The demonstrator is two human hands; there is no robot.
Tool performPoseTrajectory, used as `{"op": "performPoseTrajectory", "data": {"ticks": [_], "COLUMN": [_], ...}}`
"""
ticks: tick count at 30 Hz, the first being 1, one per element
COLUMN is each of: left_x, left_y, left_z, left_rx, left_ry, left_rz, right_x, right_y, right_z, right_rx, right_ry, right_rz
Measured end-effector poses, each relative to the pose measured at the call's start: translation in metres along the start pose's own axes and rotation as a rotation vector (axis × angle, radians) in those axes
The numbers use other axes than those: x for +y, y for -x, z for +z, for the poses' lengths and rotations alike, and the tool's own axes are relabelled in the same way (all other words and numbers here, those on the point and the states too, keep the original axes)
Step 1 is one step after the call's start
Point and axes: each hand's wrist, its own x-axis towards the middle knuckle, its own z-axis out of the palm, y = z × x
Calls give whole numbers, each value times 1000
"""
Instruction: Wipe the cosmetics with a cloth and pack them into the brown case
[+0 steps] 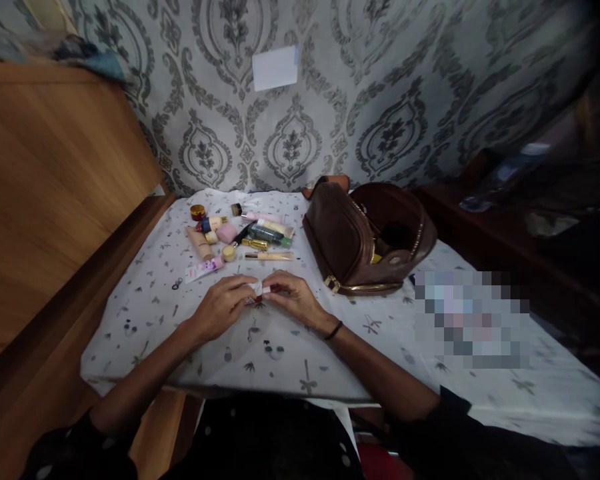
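My left hand (225,305) and my right hand (296,298) meet above the printed tablecloth (280,360), near the table's middle. Between their fingertips is a small white piece (258,287), too small to name, with something red and patterned just under it. Both hands are closed in a pinch on this piece. Just beyond them lie several cosmetics: a gold slim tube (270,256), a pink and white tube (203,269), a beige tube (200,243), a small round jar (229,253) and a green bottle (266,233).
A brown leather bag (340,240) stands unzipped at the right of the cosmetics. A blurred-out flat item (473,320) lies farther right. A wooden cabinet (65,147) borders the left side, and a patterned wall (290,133) rises behind. A plastic bottle (505,177) lies at the far right.
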Motion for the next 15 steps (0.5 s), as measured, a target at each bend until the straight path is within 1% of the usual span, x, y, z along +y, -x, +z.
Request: {"op": "performPoseTrajectory", "data": {"ticks": [3,6,10,13,15], "left_x": [-6,-15,-25,-27,-27], "left_y": [7,21,43,54,57], "left_z": [-6,-14,-23,-27,-27], "left_rx": [-3,10,44,60,67], "left_ry": [20,10,38,85,104], "left_rz": [-22,-40,-100,-143,-160], "right_x": [1,-1,-4,-4,-4], "right_y": [0,0,-2,-2,-2], "right_z": [1,-1,-4,-4,-4], "right_rx": [14,5,-9,-2,-5], "right_ry": [-8,25,41,34,25], "right_rz": [80,73,67,80,89]}}
